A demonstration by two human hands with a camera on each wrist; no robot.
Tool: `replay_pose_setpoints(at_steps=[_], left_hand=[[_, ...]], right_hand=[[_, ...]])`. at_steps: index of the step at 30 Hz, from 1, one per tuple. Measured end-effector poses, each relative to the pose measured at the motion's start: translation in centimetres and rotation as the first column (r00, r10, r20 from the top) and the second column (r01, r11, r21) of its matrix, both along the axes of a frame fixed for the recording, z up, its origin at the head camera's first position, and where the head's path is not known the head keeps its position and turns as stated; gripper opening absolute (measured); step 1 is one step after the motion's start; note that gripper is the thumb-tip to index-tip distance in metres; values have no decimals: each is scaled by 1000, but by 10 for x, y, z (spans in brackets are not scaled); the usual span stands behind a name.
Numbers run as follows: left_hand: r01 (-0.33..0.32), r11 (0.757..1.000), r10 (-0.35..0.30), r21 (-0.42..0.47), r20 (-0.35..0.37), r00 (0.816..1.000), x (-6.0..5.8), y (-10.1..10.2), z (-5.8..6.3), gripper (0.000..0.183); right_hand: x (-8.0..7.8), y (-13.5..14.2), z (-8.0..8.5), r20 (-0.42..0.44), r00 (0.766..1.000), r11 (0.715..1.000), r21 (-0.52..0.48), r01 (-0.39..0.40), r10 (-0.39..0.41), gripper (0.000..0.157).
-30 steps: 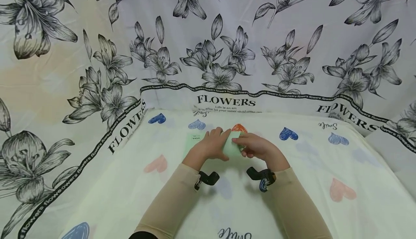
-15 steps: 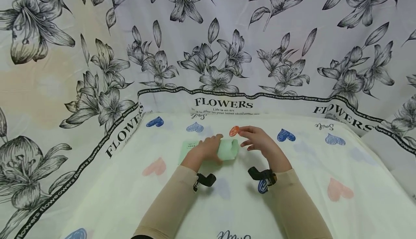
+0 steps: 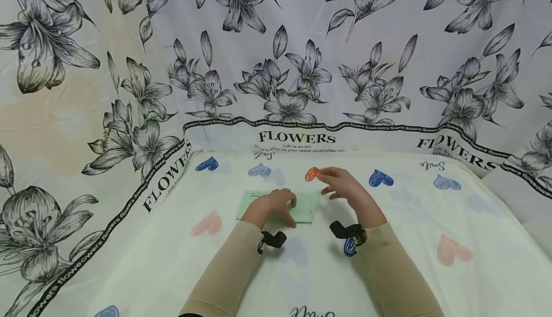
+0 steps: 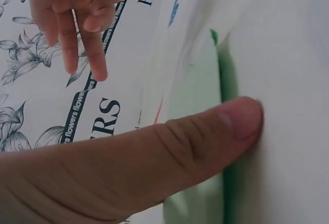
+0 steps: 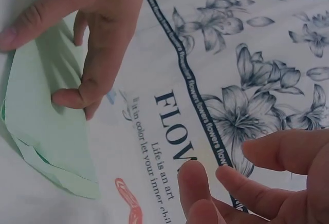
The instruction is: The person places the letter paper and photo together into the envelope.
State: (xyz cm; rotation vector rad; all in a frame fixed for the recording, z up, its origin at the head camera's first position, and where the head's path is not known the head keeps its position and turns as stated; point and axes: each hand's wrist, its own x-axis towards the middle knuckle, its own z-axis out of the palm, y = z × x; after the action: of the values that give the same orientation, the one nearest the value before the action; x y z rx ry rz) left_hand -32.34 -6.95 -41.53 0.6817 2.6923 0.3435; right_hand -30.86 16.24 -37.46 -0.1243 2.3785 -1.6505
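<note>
A flat, light green packet (image 3: 307,207) lies on the heart-print cloth, small dark print near its far left corner. Its loose, slightly parted end, at the right in the head view, shows a creased flap in the right wrist view (image 5: 46,90). My left hand (image 3: 273,208) rests over the packet's middle, thumb at the near edge and fingertips on the upper face. Beyond the packet's right end, my right hand (image 3: 345,186) hovers with loosely bent fingers and nothing between them. The left palm hides part of the packet.
A white cloth (image 3: 371,269) with coloured hearts covers the surface. Flower-print fabric (image 3: 293,68) hangs behind and at both sides, with a lettered black band near its foot. Black mounts (image 3: 345,230) sit on both wrists.
The packet's right end was raised and rounded open; now it lies flat. My right hand let go of that end and drew back to the right, while my left hand stayed on the packet.
</note>
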Motion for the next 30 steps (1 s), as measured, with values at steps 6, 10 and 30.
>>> replay_pose_setpoints(at_steps=[6, 10, 30], left_hand=[[17, 1000, -16, -13, 44, 999, -7, -9, 6, 48], [19, 1000, -20, 13, 100, 995, -4, -12, 1, 50], [-129, 991, 130, 29, -50, 990, -6, -9, -15, 50]], right_hand=[[-6, -1, 2, -34, 999, 999, 36, 9, -7, 53], [-4, -2, -1, -12, 1000, 997, 82, -3, 4, 53], [5, 7, 0, -135, 990, 982, 181, 62, -37, 50]])
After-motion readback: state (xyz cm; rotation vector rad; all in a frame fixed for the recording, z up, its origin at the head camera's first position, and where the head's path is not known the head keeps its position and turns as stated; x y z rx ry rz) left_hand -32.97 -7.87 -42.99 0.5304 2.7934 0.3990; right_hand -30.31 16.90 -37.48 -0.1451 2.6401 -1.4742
